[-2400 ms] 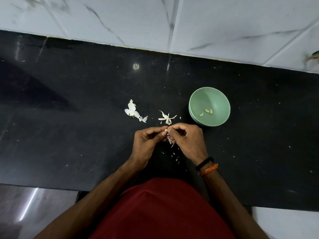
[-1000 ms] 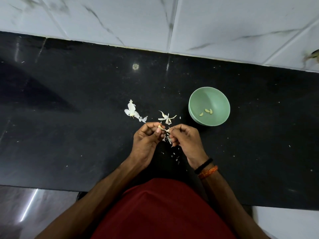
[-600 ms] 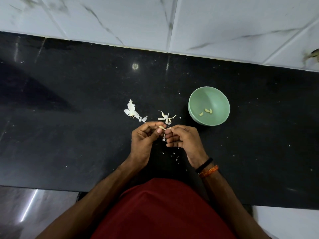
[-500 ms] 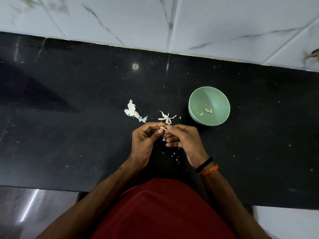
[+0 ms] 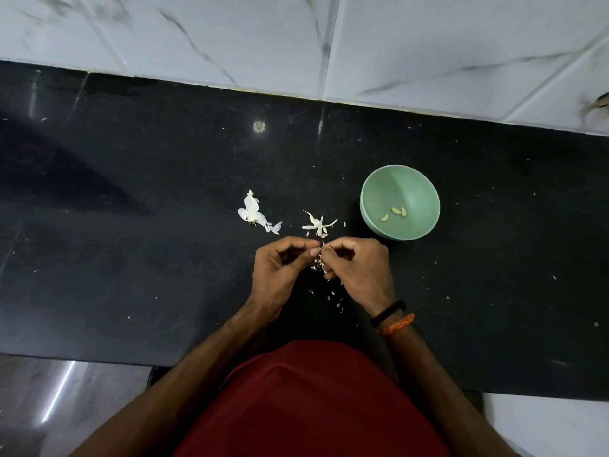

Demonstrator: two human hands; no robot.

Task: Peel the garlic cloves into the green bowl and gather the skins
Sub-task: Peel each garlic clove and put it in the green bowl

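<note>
My left hand (image 5: 280,268) and my right hand (image 5: 357,268) meet fingertip to fingertip just above the black counter (image 5: 131,225), both pinching a small garlic clove (image 5: 319,250) that is mostly hidden by the fingers. Bits of skin (image 5: 318,266) hang and lie below the fingertips. The green bowl (image 5: 400,202) stands to the upper right of my right hand and holds three peeled cloves (image 5: 394,213). Two heaps of white skins lie beyond my hands: a larger heap (image 5: 253,214) to the left and a smaller heap (image 5: 319,222) right above my fingertips.
Small skin flakes (image 5: 336,296) are scattered on the counter between my wrists. A white marble-tiled wall (image 5: 296,41) rises behind the counter. The counter's front edge runs just in front of my red shirt (image 5: 309,400).
My hands drew apart slightly and came back together on the clove. More flakes of skin have dropped below my fingertips. Bowl and skin heaps have not moved.
</note>
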